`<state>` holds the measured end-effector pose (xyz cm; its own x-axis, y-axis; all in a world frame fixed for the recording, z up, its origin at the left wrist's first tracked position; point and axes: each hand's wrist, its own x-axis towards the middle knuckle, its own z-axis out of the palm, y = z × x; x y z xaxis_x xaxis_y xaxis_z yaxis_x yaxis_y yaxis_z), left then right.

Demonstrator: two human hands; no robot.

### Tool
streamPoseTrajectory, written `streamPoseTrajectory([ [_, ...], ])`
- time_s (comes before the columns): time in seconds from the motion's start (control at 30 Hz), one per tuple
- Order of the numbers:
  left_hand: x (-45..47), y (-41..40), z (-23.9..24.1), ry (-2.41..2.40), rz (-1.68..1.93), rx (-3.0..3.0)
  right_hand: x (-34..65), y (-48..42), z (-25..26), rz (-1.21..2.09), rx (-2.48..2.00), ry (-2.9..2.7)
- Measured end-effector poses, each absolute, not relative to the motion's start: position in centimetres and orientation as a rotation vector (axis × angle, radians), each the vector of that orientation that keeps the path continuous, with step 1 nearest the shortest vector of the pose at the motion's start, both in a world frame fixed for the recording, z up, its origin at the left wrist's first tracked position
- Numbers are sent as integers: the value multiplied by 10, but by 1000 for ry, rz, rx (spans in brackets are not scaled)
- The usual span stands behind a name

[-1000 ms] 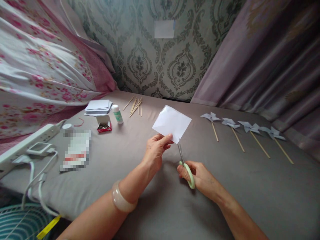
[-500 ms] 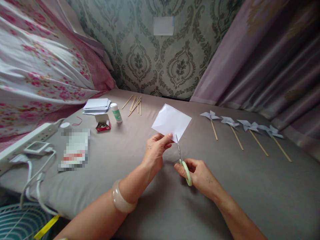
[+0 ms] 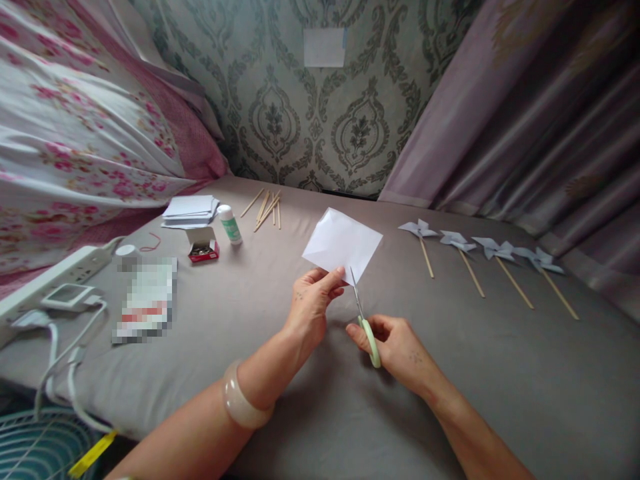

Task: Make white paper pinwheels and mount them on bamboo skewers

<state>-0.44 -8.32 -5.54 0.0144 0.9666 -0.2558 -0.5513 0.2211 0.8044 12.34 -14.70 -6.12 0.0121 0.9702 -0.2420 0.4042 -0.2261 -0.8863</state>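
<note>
A square sheet of white paper (image 3: 341,239) is pinched by its lower edge between the thumb and fingers of my left hand (image 3: 314,297). My right hand (image 3: 393,347) grips a pair of scissors (image 3: 371,343) with pale green handles. The scissor blades point up and away from me, at the lower corner of the paper, with one blade lying over its face. Part of the other blade is hidden behind the sheet. Several white paper pinwheels (image 3: 495,249) on wooden sticks lie in a row to the right of my hands.
At the back left are a stack of white paper (image 3: 189,210), a glue stick (image 3: 230,225), an opened small red box of metal bits (image 3: 203,251) and several wooden sticks (image 3: 265,208). A power strip (image 3: 55,287) with cables runs along the left edge, near a blurred packet (image 3: 147,297).
Both hands, the paper and the scissors hold almost the same pose. The view has shifted slightly, so the surroundings sit a little further left and higher.
</note>
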Motion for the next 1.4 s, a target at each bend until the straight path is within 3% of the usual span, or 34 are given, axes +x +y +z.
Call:
streamPoseTrajectory([
  [1.4,1,-90,-57,944,1222,695,131,-145,-67,1137,-1702,-1344],
])
